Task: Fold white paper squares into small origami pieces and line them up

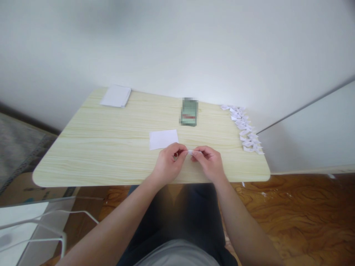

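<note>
Between my fingertips is a small folded piece of white paper [190, 152], held just above the front part of the table. My left hand [169, 162] pinches its left end, and my right hand [209, 161] pinches its right end. Most of the piece is hidden by the fingers, so its shape is hard to make out. A flat white sheet of paper [163, 139] lies on the table just beyond my left hand, its near right corner partly covered by that hand.
The pale wood-grain table [97, 147] stands against a wall. A stack of white paper [115, 96] lies at the back left. A blurred-out green object [189, 112] is at the back middle. Several folded white paper pieces [244, 125] line the right edge. Paper scraps [263, 194] lie on the floor.
</note>
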{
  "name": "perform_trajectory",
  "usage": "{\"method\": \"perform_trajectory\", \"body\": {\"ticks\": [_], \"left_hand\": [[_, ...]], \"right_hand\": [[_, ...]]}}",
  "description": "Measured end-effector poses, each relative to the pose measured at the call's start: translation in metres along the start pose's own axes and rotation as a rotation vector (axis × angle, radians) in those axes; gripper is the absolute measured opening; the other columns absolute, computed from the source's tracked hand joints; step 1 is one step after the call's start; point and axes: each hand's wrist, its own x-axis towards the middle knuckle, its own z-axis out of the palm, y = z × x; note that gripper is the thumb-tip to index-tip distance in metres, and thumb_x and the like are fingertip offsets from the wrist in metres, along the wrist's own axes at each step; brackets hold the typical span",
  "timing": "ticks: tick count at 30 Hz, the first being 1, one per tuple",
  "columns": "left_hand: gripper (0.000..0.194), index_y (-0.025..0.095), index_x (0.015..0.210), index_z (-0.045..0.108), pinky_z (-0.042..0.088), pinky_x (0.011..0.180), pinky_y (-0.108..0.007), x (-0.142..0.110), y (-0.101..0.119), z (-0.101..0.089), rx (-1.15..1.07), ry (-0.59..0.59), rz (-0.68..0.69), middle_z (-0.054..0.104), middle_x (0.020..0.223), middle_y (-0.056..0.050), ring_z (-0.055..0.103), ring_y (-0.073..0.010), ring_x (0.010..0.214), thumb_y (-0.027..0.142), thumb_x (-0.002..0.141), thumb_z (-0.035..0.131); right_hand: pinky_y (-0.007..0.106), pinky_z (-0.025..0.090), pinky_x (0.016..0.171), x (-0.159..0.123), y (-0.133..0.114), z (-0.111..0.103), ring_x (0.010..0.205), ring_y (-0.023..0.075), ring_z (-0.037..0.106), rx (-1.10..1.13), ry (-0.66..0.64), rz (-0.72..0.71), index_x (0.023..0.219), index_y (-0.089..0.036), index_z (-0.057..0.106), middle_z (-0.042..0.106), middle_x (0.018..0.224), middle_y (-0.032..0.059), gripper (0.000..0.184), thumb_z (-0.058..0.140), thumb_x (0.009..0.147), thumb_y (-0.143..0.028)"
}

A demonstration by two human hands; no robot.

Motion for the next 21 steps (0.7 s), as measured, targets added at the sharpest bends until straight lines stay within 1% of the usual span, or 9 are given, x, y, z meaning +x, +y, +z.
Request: {"method": "perform_trajectory", "body": {"ticks": [6, 11, 15, 17, 19, 21], "left_hand": [[0.014, 0.019, 0.093, 0.07, 0.046, 0.068, -0.029, -0.0002, 0.0014, -0.0012, -0.019, -0.025, -0.038, 0.07, 0.085, -0.004, 0.062, -0.0177, 0.078, 0.029, 0.096, 0.061], [0.016, 0.019, 0.094, 0.068, 0.046, 0.07, -0.029, 0.001, -0.0031, -0.002, -0.064, 0.007, -0.078, 0.068, 0.083, -0.002, 0.06, -0.0168, 0.076, 0.032, 0.097, 0.06], [0.014, 0.02, 0.096, 0.068, 0.046, 0.071, -0.029, 0.001, -0.0058, 0.0003, -0.112, 0.017, -0.095, 0.068, 0.084, -0.002, 0.061, -0.0166, 0.077, 0.032, 0.097, 0.061], [0.014, 0.021, 0.102, 0.067, 0.046, 0.07, -0.028, 0.0009, -0.0063, 0.0012, -0.142, 0.025, -0.101, 0.066, 0.083, -0.001, 0.06, -0.0162, 0.076, 0.032, 0.096, 0.062], [0.016, 0.021, 0.108, 0.064, 0.046, 0.068, -0.028, 0.0014, -0.0068, 0.0014, -0.173, 0.036, -0.104, 0.064, 0.079, 0.0, 0.059, -0.0158, 0.073, 0.031, 0.096, 0.061], [0.015, 0.021, 0.106, 0.064, 0.047, 0.068, -0.028, 0.0023, -0.0072, 0.0009, -0.195, 0.049, -0.105, 0.063, 0.078, 0.0, 0.059, -0.0158, 0.073, 0.031, 0.095, 0.061]], "right_hand": [[0.03, 0.058, 0.069, -0.0018, -0.0004, 0.0012, 0.069, 0.0185, 0.073, 0.0, 0.025, 0.009, 0.087, -0.021, 0.077, 0.077, 0.073, 0.0025, 0.021, 0.081, 0.084, -0.041], [0.035, 0.062, 0.073, -0.0007, -0.0008, -0.0023, 0.069, 0.02, 0.077, 0.038, 0.022, 0.035, 0.108, -0.022, 0.077, 0.081, 0.082, 0.0043, 0.031, 0.077, 0.088, -0.045], [0.037, 0.063, 0.075, -0.0005, -0.0007, -0.0043, 0.071, 0.021, 0.078, 0.061, 0.026, 0.042, 0.101, -0.021, 0.076, 0.081, 0.08, 0.0043, 0.025, 0.076, 0.088, -0.043], [0.036, 0.063, 0.075, -0.001, -0.0013, -0.0045, 0.071, 0.0204, 0.078, 0.068, 0.021, 0.04, 0.104, -0.021, 0.075, 0.081, 0.08, 0.0037, 0.025, 0.075, 0.09, -0.042], [0.036, 0.062, 0.076, -0.0019, -0.0023, -0.0047, 0.071, 0.0198, 0.077, 0.068, 0.014, 0.035, 0.111, -0.022, 0.072, 0.081, 0.08, 0.0028, 0.029, 0.076, 0.089, -0.041], [0.034, 0.061, 0.075, -0.0028, -0.0029, -0.0052, 0.071, 0.0191, 0.077, 0.055, 0.018, 0.026, 0.112, -0.023, 0.071, 0.08, 0.08, 0.0015, 0.031, 0.079, 0.086, -0.039]]}}
